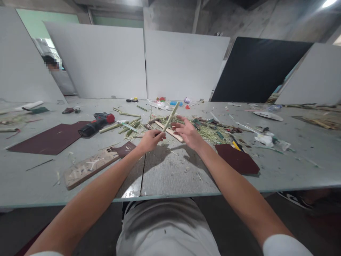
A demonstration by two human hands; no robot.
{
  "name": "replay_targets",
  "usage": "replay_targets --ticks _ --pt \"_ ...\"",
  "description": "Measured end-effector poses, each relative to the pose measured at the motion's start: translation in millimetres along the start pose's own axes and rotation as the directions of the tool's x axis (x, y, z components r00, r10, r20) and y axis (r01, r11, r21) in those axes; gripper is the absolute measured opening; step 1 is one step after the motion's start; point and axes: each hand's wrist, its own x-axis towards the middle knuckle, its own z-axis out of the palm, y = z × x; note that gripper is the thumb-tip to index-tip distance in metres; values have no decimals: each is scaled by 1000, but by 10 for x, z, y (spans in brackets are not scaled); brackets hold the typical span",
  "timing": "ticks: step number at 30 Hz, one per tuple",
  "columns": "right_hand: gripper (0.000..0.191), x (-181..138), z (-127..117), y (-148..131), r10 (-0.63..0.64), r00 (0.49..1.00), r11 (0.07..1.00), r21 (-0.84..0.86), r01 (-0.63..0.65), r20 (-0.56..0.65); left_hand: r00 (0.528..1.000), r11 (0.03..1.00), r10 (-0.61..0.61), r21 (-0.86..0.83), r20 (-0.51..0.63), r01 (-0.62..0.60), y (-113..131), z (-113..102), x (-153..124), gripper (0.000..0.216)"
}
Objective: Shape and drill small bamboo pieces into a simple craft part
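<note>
Grey worktable (29,181), heaped green shavings (213,133), cut stalks (133,128), red-and-black drill (97,123), maroon sheets (50,138).

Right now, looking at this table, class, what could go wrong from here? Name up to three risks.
The left hand grips the pale green strip near its lower end, so the upper end might swing or slip.

Loose shavings lie beside the right hand; a careless sweep could scatter them.

The red-and-black drill lies left of the left hand and might get knocked by a wide reach.
</note>
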Motion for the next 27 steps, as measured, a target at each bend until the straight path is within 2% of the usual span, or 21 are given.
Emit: replay_targets --ticks 5,10,12,14,17,22,27 --pt "41 43 -38 53 -124 973 984 -151 95 -194 999 994 27 110 -37 -23 23 -12 -4 38" --pt "54 83 -78 45 -102 985 994 9 104 -136 997 972 51 233 -54 -37 13 -6 -11 39" --pt "49 92 -78 54 -105 980 994 -25 102 -170 996 971 49 239 -68 -31 8 -5 -15 38" --pt "34 99 -70 70 -139 970 988 -90 123 -201 996 968 49 249 -71 -30 7 -6 -19 37" --pt "21 99 -52 79 -189 965 978 -126 168 -180 996 967 49 255 -76 -28 8 -6 -23 36" --pt "20 85 -51 62 -201 971 978 -86 191 -128 993 978 47 208 -111 -23 17 -7 -28 31" --pt "25 98 -64 91 -215 966 977 -47 210 -145 992 977 11 213 -127 17 53 -11 -36 32"
